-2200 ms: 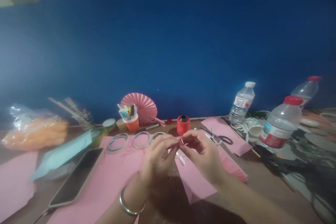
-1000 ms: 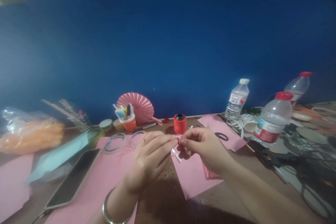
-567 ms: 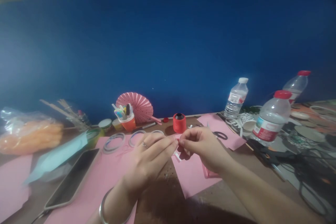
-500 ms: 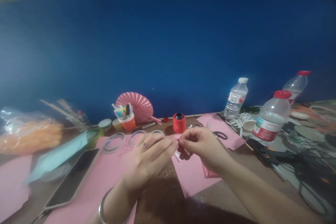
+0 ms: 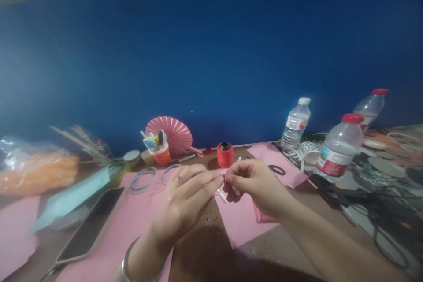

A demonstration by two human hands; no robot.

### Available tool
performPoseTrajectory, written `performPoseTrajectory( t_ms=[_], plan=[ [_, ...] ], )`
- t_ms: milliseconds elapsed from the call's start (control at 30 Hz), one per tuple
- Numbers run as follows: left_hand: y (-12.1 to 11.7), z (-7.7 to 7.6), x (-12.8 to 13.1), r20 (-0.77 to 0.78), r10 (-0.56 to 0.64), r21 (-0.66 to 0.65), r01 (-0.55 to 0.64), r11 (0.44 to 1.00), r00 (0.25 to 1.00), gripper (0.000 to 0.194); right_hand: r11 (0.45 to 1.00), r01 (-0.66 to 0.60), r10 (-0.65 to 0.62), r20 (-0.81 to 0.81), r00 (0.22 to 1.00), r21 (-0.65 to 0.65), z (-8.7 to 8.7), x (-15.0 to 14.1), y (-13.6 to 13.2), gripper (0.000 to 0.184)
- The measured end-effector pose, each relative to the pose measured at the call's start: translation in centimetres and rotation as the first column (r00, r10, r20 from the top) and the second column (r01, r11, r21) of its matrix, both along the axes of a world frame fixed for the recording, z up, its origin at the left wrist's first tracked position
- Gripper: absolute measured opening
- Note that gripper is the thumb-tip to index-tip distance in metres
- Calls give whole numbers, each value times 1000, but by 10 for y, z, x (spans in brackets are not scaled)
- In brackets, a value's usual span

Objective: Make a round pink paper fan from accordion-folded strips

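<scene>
At the lower centre of the frame, two bare hands are brought together above a brown desk (image 5: 201, 260). A small red piece (image 5: 224, 178) is held where the fingertips meet, mostly hidden by them. The grip of the right hand (image 5: 256, 183) is closed on it, thumb against bent forefinger. The left hand (image 5: 181, 205) is laid against the same spot; its thumb is hidden, so whether its grip is closed cannot be told.

Compared with two seconds earlier, the left fingers are straighter and laid side by side, with the back of the hand turned up. In the last half second, almost no change is seen in either hand. From this, a careful, fine hold on the piece is suggested, rather than a move elsewhere.

Just beyond the fingertips, a red spool of thread (image 5: 225, 157) is stood upright. Below the hands, a white strip (image 5: 222, 195) and a pink sheet (image 5: 236, 224) are seen. Right of centre, only a dark scissor handle (image 5: 278, 169) is left uncovered.
</scene>
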State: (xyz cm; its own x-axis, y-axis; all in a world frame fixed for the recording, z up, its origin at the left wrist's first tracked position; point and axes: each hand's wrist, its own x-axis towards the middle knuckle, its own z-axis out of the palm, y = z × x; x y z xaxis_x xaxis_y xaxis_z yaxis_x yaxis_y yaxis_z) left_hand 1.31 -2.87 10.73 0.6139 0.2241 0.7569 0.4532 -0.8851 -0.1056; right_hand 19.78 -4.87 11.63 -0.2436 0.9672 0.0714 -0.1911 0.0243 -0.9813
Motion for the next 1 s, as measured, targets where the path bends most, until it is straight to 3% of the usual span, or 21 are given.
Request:
performPoseTrajectory(
  t_ms=[200, 367, 500, 600, 700, 833, 900, 1000],
  plan=[
    [0, 2, 0, 11, -7, -3, 7, 1000, 1000, 37, 998, -16, 12, -62, 998, -58, 0, 0, 2, 13],
    [0, 1, 0, 18, -5, -28, 6, 1000, 1000, 37, 1000, 10, -10, -3, 1000, 1, 0, 0, 0, 16],
    [0, 1, 3, 121, -40, -119, 55, 991, 992, 34, 999, 0, -1, 21, 1000, 43, 1, 0, -2, 17],
    [0, 1, 10, 268, -82, -265, 155, 952, 960, 29, 999, -9, 9, 1, 1000, 46, 2, -1, -2, 14],
    [-1, -3, 17, 466, -47, -459, 286, 841, 884, 23, 1000, -5, 6, -25, 1000, 31, 3, -2, -2, 10],
    [-1, -10, 21, 669, 154, -657, 481, 580, 727, 17, 999, 43, -43, -13, 999, 13, 2, -2, 1, 9],
    [3, -9, 20, 749, 249, -643, 584, 495, 614, 20, 998, 55, -56, 22, 998, 32, 0, -1, 4, 11],
    [11, -6, 16, 846, 340, -527, 744, 411, 412, 20, 995, 59, -65, 86, 994, 78, -5, 3, 10, 10]
  ],
)
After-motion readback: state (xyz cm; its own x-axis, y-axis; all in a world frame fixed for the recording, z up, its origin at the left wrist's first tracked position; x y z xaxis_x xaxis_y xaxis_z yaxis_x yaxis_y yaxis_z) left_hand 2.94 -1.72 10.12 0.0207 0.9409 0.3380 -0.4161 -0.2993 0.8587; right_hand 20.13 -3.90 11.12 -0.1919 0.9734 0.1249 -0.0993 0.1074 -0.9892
